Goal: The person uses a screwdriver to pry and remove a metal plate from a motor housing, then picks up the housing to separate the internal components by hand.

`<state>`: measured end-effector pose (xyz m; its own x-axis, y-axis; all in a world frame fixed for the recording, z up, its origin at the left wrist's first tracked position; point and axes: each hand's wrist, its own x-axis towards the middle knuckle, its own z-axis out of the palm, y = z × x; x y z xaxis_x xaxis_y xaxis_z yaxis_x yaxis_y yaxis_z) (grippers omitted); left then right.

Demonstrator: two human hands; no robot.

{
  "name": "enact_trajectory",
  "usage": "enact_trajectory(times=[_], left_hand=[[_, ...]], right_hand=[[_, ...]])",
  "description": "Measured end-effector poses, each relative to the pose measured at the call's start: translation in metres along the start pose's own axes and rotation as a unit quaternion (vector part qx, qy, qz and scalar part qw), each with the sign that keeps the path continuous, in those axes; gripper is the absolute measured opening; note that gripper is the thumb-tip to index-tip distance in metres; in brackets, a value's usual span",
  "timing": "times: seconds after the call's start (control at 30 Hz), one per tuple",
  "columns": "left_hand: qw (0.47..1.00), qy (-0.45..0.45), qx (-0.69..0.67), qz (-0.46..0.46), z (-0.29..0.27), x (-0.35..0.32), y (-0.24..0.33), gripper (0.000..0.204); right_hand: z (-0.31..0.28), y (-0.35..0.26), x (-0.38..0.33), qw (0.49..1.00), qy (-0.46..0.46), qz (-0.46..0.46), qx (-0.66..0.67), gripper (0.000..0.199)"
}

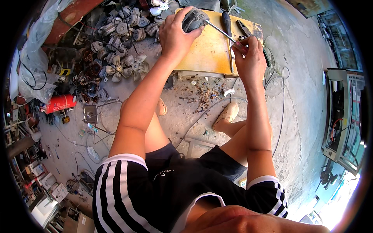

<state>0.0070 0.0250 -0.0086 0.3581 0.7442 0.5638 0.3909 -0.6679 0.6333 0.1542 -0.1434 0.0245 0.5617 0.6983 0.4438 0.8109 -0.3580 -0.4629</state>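
My left hand is closed around a dark grey motor, held over the far left part of a small yellow-topped bench. In my right hand is a screwdriver with a reddish handle, its shaft slanting up and left. The shaft's end meets the motor's right side; whether it sits in a screw is too small to tell. Past the shaft on the bench top lies a tool with a dark handle. Pliers lie at the bench's far right, close to my right hand.
Many old motors are heaped on the floor left of the bench, with fan blades at the near side. Small debris is scattered before the bench. A cable runs along the floor at right. A red container lies at left.
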Motion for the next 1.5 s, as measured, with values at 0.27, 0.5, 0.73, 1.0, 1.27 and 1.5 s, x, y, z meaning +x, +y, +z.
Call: enact_trajectory(times=[0.27, 0.5, 0.73, 1.0, 1.27, 1.5], left_hand=[[1.000, 0.007, -0.008, 0.022, 0.002, 0.000, 0.000, 0.064], [1.000, -0.018, 0.013, 0.011, -0.006, 0.002, 0.003, 0.062], [1.000, -0.027, -0.005, 0.000, -0.008, 0.003, 0.011, 0.063], [0.999, -0.030, -0.027, -0.002, -0.013, 0.006, 0.018, 0.066], [1.000, -0.020, -0.024, -0.005, -0.012, 0.006, 0.022, 0.066], [0.998, -0.035, -0.042, -0.032, -0.009, 0.008, 0.020, 0.066]], right_hand=[[0.003, 0.010, 0.004, 0.962, -0.097, 0.136, 0.216, 0.040], [-0.040, 0.043, 0.017, 0.942, -0.173, 0.125, 0.260, 0.036], [-0.092, 0.050, 0.023, 0.949, -0.100, 0.153, 0.256, 0.035], [-0.075, 0.037, 0.024, 0.975, 0.092, 0.091, 0.178, 0.034], [-0.054, 0.026, 0.021, 0.981, 0.130, 0.058, 0.135, 0.032], [-0.068, 0.037, 0.029, 0.953, 0.154, 0.063, 0.255, 0.026]])
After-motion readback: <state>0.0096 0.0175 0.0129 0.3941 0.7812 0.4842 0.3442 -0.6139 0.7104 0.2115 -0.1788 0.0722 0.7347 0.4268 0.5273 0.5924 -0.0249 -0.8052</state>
